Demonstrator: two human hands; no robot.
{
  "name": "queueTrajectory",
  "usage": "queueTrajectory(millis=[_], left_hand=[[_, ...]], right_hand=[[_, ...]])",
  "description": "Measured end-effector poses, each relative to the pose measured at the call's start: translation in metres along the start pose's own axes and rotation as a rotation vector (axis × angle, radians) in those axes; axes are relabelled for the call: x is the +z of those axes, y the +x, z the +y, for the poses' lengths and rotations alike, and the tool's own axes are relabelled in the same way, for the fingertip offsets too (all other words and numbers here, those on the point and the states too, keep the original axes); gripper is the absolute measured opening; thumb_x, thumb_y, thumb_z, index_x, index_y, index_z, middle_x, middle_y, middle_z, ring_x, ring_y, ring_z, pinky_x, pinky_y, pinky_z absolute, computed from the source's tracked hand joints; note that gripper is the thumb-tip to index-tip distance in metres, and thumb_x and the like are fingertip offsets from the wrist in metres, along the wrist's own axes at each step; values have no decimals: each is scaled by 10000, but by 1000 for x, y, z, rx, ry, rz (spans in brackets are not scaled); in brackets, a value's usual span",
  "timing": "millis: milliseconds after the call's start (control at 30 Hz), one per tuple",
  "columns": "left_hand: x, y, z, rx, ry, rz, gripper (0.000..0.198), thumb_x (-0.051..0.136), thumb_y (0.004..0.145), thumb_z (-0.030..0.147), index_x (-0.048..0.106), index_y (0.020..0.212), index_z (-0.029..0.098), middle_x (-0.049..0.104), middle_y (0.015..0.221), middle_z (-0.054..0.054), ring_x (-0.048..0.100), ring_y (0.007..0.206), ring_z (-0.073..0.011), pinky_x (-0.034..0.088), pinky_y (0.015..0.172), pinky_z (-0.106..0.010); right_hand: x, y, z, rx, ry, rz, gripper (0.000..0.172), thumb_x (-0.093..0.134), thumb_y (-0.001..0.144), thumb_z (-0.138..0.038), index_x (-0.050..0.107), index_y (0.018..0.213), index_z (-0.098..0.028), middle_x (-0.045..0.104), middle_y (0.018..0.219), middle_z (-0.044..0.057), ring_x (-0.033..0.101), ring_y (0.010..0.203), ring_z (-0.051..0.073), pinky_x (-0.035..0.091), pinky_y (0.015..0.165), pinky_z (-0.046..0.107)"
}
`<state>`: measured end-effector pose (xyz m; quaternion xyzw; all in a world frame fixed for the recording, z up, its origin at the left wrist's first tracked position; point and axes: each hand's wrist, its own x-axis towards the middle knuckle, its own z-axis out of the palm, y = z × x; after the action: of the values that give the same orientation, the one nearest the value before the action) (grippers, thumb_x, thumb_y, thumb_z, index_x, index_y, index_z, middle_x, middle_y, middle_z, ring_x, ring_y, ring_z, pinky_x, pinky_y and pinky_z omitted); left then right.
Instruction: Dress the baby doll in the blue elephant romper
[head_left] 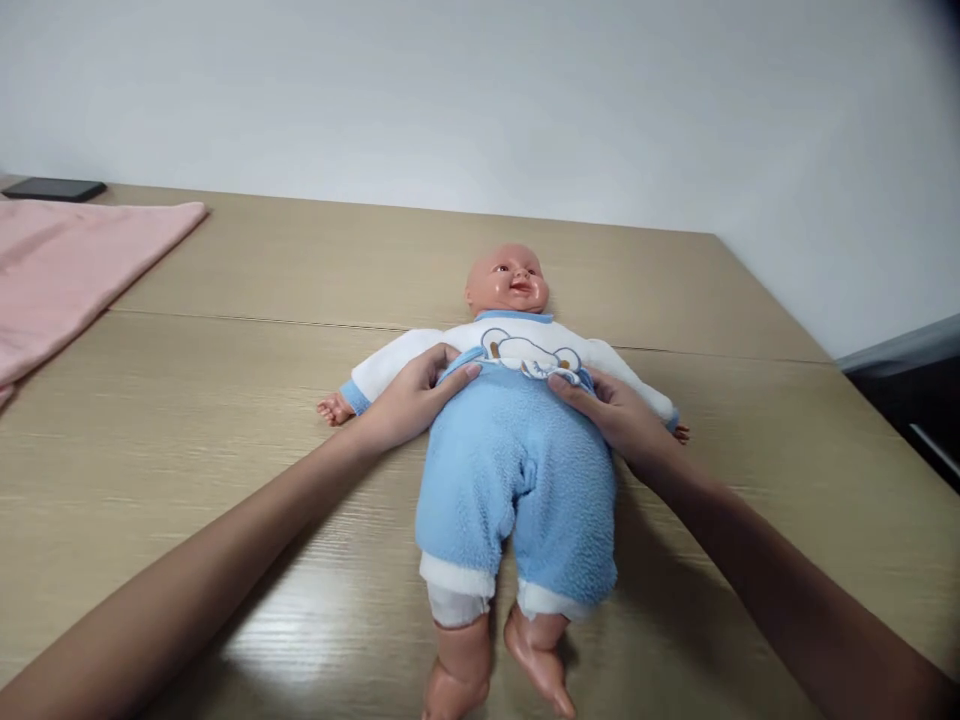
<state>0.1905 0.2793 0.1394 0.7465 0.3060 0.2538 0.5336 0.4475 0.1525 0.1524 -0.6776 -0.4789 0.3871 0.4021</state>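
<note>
Here, the doll (519, 430) lies between 2 hands (416, 398) (616, 408), nearly closed, pinching its blue waistband (504, 376).

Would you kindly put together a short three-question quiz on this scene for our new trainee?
1. Which part of the blue pants do the left hand and the right hand hold?
2. True or false: the pink cloth lies underneath the doll.
3. How are the doll's feet? A) in shoes B) in socks C) bare

Key:
1. The top edge, at the waist.
2. False; it lies apart from the doll, at the left of the picture.
3. C
</note>
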Motion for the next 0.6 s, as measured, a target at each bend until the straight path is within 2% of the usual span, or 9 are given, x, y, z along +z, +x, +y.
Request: queueTrajectory(millis=[67,167,233,333,400,467,533,600], left_hand=[[-3,-6,-3,-38,-43,-55,441,678,1062,642,627,964,215,529,890,17,473,806,-184,358,737,-332],[-16,-18,-12,-40,-78,-161,439,694,1064,637,606,952,221,502,878,25,466,793,-176,353,719,-321],[-27,-26,-19,39,-55,-250,350,689,1084,562,616,1022,225,556,951,2,535,887,-200,426,805,-328],[-41,-36,-23,179,64,-341,207,714,1062,398,643,1148,224,646,1167,-67,612,1149,-271,485,1055,-399],[-42,-44,-22,210,135,-338,244,775,998,308,660,1197,224,643,1355,-110,594,1338,-317,444,1216,-452],[-37,-54,-20,161,95,-300,359,831,953,284,675,1273,238,577,1546,-133,552,1480,-342,411,1303,-472],[-24,-65,-20,45,-74,-249,485,833,977,340,656,1423,277,515,1680,-132,522,1567,-343,410,1336,-481],[-9,-75,-22,-88,-276,-166,563,786,1026,413,609,1551,314,539,1715,-117,509,1610,-337,386,1369,-506]], right_hand=[[-11,1,9,36,35,-77,617,809,867,-816,881,1086,-244,856,1146,82,737,1108,357,600,989,472],[-30,-9,25,-39,31,-137,560,816,863,-781,902,1057,-263,862,1097,79,744,1118,378,605,1061,518],[-41,-21,36,-74,21,-160,496,828,868,-727,895,1081,-284,851,1076,75,743,1106,384,608,1076,536],[-51,-41,45,-139,-79,-181,397,895,860,-597,867,1124,-301,810,1220,87,721,1166,372,596,1104,502],[-50,-51,47,-170,-135,-175,336,922,862,-529,848,1089,-293,755,1353,100,691,1257,361,565,1152,465],[-42,-59,49,-164,-123,-119,293,904,891,-525,824,1031,-281,723,1390,98,677,1274,341,547,1168,438],[-29,-62,53,-112,-40,-30,302,837,944,-569,794,1017,-279,745,1279,79,696,1157,307,584,1084,419],[-16,-64,58,-13,105,71,324,777,974,-603,766,1024,-283,754,1069,47,690,960,271,619,892,389]])
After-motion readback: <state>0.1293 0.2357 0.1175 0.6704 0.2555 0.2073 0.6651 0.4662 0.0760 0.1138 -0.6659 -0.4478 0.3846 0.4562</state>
